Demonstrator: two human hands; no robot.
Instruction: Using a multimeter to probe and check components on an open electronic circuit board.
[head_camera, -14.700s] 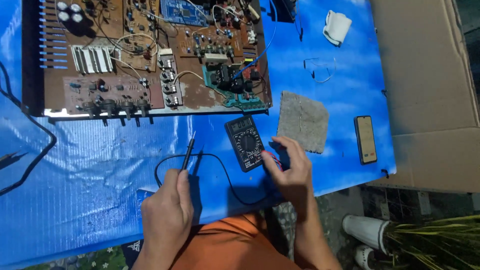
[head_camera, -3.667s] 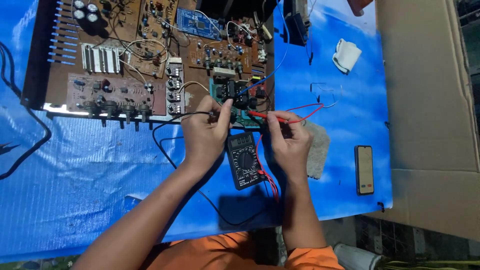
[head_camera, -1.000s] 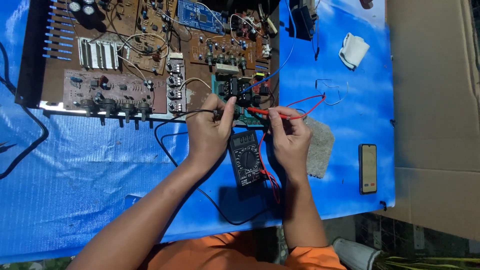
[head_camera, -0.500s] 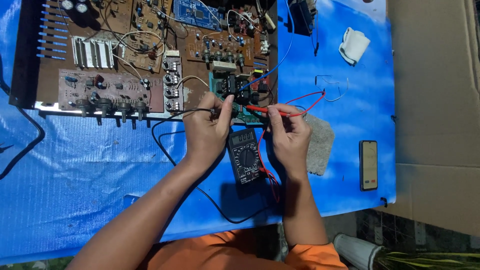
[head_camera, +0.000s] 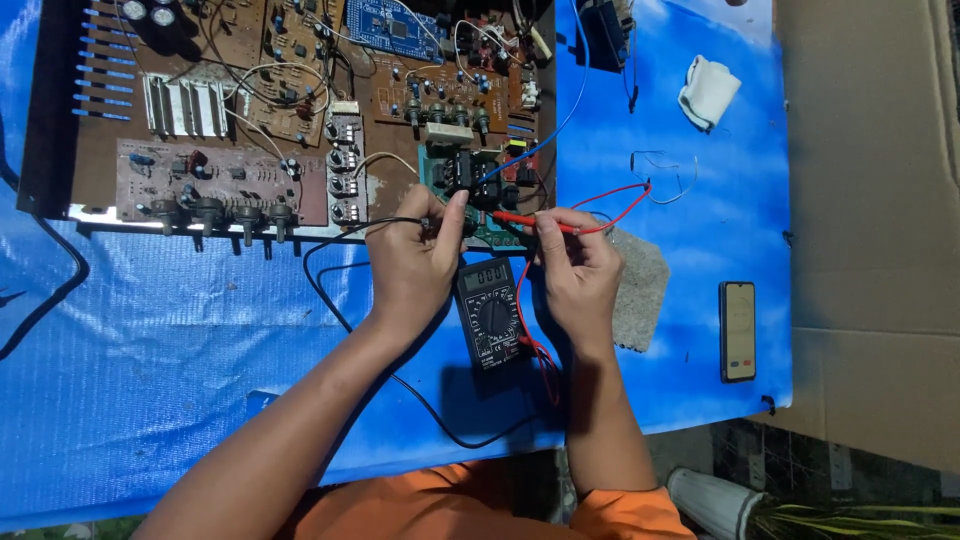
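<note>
We pinch the black probe (head_camera: 440, 224) in our left hand (head_camera: 415, 265), the red probe (head_camera: 520, 217) in our right hand (head_camera: 575, 275); both lie crosswise, tips meeting at the board (head_camera: 300, 120)

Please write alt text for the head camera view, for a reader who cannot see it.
Two hands press test probes on a small green circuit board: left hand holds the black probe, right hand the red probe. A black multimeter lies between them.
</note>
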